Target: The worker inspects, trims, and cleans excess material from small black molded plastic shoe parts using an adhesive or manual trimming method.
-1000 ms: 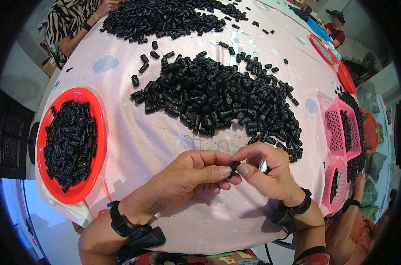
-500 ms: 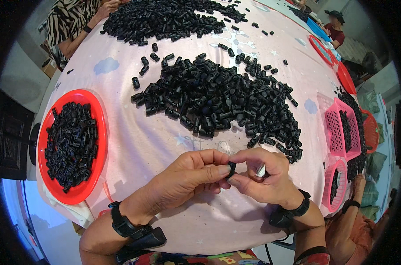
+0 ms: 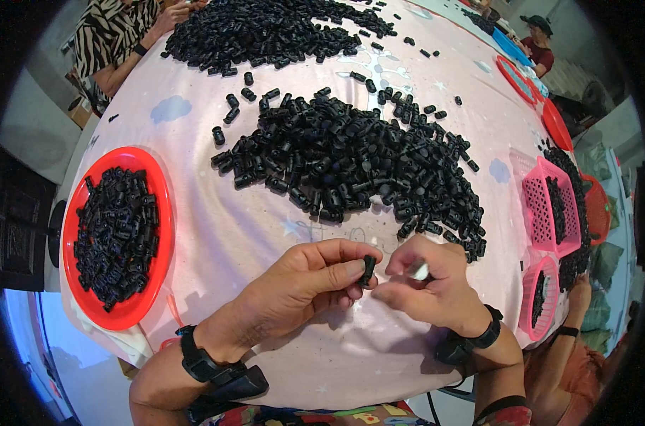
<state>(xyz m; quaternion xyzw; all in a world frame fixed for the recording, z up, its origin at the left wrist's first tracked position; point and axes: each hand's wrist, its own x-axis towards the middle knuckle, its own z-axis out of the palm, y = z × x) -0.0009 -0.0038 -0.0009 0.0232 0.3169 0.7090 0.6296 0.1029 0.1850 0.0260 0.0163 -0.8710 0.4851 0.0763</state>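
Note:
Between the thumb and fingers of my left hand (image 3: pixel 301 284) is a small black plastic cord lock (image 3: pixel 368 271), held upright over the table. Just to its right, my right hand (image 3: pixel 436 295) is curled round a small white object (image 3: pixel 420 271) whose kind I cannot make out. The thumb and forefinger of that hand are apart from the cord lock. Beyond both hands lies a loose pile of black cord locks (image 3: pixel 351 156).
A red plate (image 3: pixel 168 234) heaped with cord locks stands at the left. Pink baskets (image 3: pixel 576 213) sit at the right, beside a co-worker's arm (image 3: pixel 564 348). A larger black pile (image 3: pixel 258 35) covers the far side, near another person's hands (image 3: pixel 173 14). Pink cloth (image 3: pixel 195 192) covers the table.
My right thumb and forefinger have come off the cord lock and moved slightly right. The cord lock stays in my left hand, now showing more of its length.

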